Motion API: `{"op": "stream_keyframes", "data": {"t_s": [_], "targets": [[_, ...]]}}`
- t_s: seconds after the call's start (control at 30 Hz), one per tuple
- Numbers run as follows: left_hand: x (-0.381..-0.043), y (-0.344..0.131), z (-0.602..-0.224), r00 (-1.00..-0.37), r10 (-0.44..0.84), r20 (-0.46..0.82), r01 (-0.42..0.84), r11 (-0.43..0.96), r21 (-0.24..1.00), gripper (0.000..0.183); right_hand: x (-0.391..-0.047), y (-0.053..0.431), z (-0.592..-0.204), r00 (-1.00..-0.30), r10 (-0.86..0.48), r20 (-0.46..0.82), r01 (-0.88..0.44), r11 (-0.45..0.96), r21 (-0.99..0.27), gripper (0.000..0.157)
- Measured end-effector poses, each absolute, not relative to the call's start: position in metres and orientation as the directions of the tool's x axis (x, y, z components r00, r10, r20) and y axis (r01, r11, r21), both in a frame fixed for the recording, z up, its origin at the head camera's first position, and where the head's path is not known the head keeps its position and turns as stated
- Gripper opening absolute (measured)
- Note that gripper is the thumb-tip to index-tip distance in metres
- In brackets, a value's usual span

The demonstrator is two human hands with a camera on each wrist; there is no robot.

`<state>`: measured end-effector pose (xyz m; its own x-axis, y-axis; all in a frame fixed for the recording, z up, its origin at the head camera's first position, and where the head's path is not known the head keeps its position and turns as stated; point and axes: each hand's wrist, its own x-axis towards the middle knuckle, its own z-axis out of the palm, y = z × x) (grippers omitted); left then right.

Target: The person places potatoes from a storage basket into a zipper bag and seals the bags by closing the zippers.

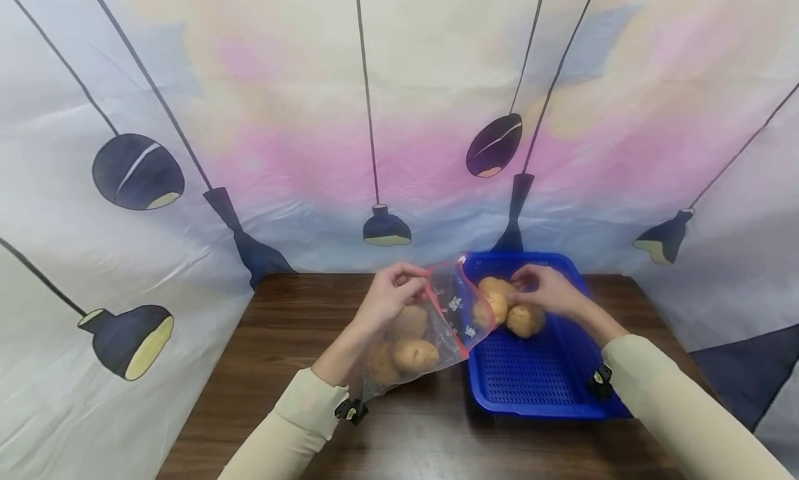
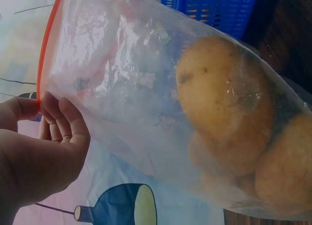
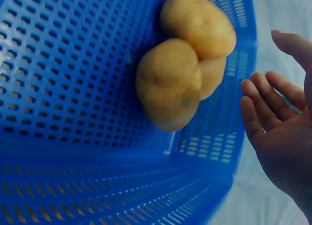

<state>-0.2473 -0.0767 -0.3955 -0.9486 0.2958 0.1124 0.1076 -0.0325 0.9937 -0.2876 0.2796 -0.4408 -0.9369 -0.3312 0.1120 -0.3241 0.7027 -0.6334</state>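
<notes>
My left hand (image 1: 394,293) pinches the red-edged rim of a clear zip bag (image 2: 141,112) between thumb and fingers. The bag hangs tilted, its mouth turned toward the blue basket (image 1: 524,404), and white printed figures show near the opening. Several potatoes (image 2: 224,98) lie in the bag's lower end. Three more potatoes (image 3: 168,86) sit grouped in the far end of the basket. Above them is my right hand (image 1: 546,289), its fingers loosely bent and apart. The right wrist view shows this hand (image 3: 280,112) holding nothing, near the basket's rim.
The basket, with its perforated floor and walls, stands on the right of a dark wooden table (image 1: 287,341). Behind the table hangs a cloth backdrop (image 1: 312,154) printed with lamps. The bag's mouth overlaps the basket's left rim in the head view.
</notes>
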Motion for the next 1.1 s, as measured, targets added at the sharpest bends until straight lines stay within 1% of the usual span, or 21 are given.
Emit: {"op": "stream_keyframes", "data": {"t_s": [0.17, 0.3, 0.43, 0.63, 0.8, 0.9, 1.1], "targets": [[-0.246, -0.077, -0.398, -0.953, 0.284, 0.107, 0.093, -0.063, 0.994, 0.024, -0.293, 0.286, -0.449, -0.929, -0.370, 0.012, -0.312, 0.765, -0.563, 0.061], [-0.245, -0.074, -0.402, -0.948, 0.302, 0.104, 0.088, -0.064, 0.994, 0.027, -0.292, 0.293, -0.455, -0.919, -0.386, -0.083, -0.284, 0.791, -0.543, 0.072], [-0.242, -0.073, -0.402, -0.949, 0.297, 0.105, 0.089, -0.067, 0.994, 0.027, -0.289, 0.296, -0.458, -0.903, -0.405, -0.145, -0.269, 0.795, -0.544, 0.079], [-0.241, -0.075, -0.401, -0.955, 0.276, 0.105, 0.087, -0.075, 0.993, 0.027, -0.289, 0.296, -0.465, -0.896, -0.401, -0.191, -0.254, 0.816, -0.520, 0.089], [-0.242, -0.075, -0.400, -0.954, 0.283, 0.102, 0.083, -0.078, 0.993, 0.027, -0.289, 0.300, -0.472, -0.914, -0.361, -0.187, -0.227, 0.835, -0.500, 0.083], [-0.242, -0.074, -0.399, -0.953, 0.285, 0.102, 0.085, -0.071, 0.994, 0.027, -0.289, 0.302, -0.473, -0.923, -0.349, -0.163, -0.226, 0.833, -0.506, 0.078], [-0.242, -0.074, -0.398, -0.949, 0.299, 0.098, 0.082, -0.067, 0.994, 0.029, -0.288, 0.304, -0.466, -0.937, -0.334, -0.101, -0.245, 0.835, -0.493, 0.076]]}}
